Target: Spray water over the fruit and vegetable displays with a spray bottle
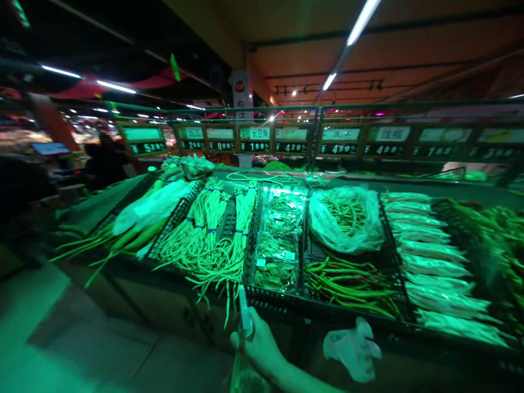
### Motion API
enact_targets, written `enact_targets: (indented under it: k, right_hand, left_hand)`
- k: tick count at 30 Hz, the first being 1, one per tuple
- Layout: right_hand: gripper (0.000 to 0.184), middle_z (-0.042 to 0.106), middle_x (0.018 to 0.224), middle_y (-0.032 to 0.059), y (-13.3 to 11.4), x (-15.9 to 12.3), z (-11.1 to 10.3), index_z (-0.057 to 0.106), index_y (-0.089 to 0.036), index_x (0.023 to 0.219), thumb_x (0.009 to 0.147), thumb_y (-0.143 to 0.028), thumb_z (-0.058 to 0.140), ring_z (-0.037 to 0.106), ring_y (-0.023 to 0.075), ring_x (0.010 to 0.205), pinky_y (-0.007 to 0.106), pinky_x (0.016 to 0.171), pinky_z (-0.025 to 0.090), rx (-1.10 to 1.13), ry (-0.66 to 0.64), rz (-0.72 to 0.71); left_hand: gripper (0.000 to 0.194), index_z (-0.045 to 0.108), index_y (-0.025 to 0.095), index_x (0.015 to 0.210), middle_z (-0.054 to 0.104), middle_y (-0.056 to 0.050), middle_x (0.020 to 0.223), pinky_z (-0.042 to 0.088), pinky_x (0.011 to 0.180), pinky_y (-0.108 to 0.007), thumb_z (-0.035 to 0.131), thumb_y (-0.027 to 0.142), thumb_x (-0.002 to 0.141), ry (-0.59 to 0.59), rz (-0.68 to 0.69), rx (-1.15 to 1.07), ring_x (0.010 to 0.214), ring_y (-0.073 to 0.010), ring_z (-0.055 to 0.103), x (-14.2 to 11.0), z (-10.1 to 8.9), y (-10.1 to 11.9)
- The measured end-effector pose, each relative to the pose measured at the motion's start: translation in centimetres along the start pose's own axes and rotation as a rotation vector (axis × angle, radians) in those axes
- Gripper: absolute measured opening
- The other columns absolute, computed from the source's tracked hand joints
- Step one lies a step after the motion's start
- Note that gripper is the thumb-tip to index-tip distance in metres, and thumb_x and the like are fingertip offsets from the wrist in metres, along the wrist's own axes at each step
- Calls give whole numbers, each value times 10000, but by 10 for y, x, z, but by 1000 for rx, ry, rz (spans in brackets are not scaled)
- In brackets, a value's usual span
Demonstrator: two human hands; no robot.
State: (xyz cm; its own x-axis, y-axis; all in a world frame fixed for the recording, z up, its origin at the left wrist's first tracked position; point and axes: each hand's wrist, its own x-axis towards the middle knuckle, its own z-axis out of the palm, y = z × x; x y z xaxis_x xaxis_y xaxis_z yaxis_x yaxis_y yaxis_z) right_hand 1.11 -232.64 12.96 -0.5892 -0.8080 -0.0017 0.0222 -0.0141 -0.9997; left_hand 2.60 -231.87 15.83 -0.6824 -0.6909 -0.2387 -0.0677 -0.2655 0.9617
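- Head view: the right hand [258,339] is low at the middle of the display stand [164,289], just in front of its front edge, fingers curled closed around a pale strip [244,312].
- That strip stands nearly upright from the fist, its top beside bean ends drooping over the front edge; whether they touch, I cannot tell.
- Below the fist hangs something translucent and blurred [245,376], perhaps a bag.
- The left hand is out of frame, so its state cannot be told.
- Nearest the fist, left of the stand's middle, long beans [210,218] fill a crate in bundles tied with dark bands.
- Right of them lie clear packs of greens [282,234], then a plastic bag of beans [346,213] toward the back edge, with loose slender green pods [352,286] nearer the front.
- Toward the right end, pale wrapped packs [444,267] form a column.
- Against the stand's front side, right of the fist, is a crumpled whitish piece [352,350].
- Price signs [257,139] line the back edge.
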Motion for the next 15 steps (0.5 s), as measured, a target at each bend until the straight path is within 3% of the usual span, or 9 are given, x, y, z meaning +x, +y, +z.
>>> enact_targets:
  k: [3,4,7,11,15]
  right_hand:
    - [265,566,718,-75,2,12,-1,543,-255,841,677,-259,751,484,133,643,255,616,384,-13,9,18]
    - [262,568,722,-72,4,17,-2,543,-250,843,678,-262,747,486,132,647,253,616,381,-6,9,22]
    - [233,574,732,-58,11,30,-5,538,-240,841,709,-282,725,503,136,666,257,631,390,2,8,20]
    - [269,587,733,-45,26,47,-14,536,-237,811,718,-352,761,524,151,680,276,658,427,-13,77,30]
    - [410,589,721,-39,51,57,-39,541,-237,812,753,-571,770,568,161,661,313,691,497,117,180,26]
  left_hand:
    - [532,692,295,1132,751,-62,777,604,801,-506,758,643,736,226,106,90,948,-377,739,7,4,18]
    - [535,691,285,1126,744,-58,762,604,768,-488,777,626,723,252,108,107,910,-369,739,11,3,20]
    - [562,693,324,1122,749,-46,780,600,705,-485,840,583,646,91,-51,90,880,-393,745,27,0,12]
    - [600,715,427,1038,740,-18,755,585,691,-580,903,603,496,-73,-233,99,888,-474,750,48,-9,-17]
    - [697,756,357,954,726,-38,712,569,826,-620,960,592,330,-168,-302,125,898,-493,752,50,-36,-37]
